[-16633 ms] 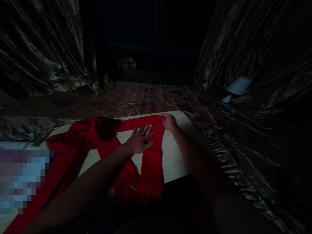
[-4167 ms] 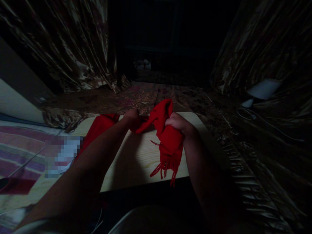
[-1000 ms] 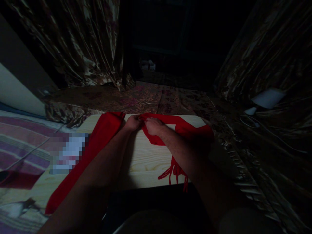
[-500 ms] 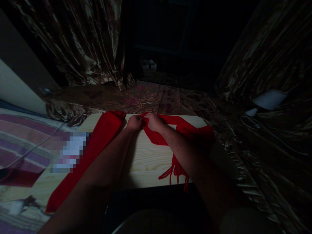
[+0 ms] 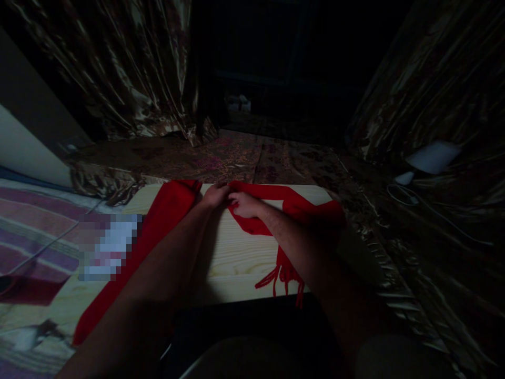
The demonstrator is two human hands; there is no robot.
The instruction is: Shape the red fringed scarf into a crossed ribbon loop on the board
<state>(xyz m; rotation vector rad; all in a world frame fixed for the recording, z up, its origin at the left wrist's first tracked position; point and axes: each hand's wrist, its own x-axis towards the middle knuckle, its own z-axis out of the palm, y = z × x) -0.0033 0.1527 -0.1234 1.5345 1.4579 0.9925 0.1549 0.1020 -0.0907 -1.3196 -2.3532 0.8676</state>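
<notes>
A red fringed scarf [image 5: 294, 208] lies looped on the right side of a pale wooden table [image 5: 232, 266]; its tassels hang toward the near edge. My right hand [image 5: 244, 205] is closed on the loop's left end, its fingers curled. Right beside it, my left hand [image 5: 216, 195] is closed at the tip of that same end, its fingertips partly hidden. Under and beside my left forearm stretches a long folded red strip of cloth [image 5: 138, 258]. Whether this strip joins the fringed part cannot be seen.
A blurred-out white item [image 5: 114, 247] is at the table's left, by a striped bedspread [image 5: 35, 221]. Patterned curtains [image 5: 150, 79] hang behind. On the right are a pale lamp-like object [image 5: 432, 158] and a white cable [image 5: 445, 221]. The room is dim.
My right hand has slid slightly down and nearer along the scarf's left end, uncovering its top edge. My left hand has shifted a little up and away. The scarf lies almost unchanged.
</notes>
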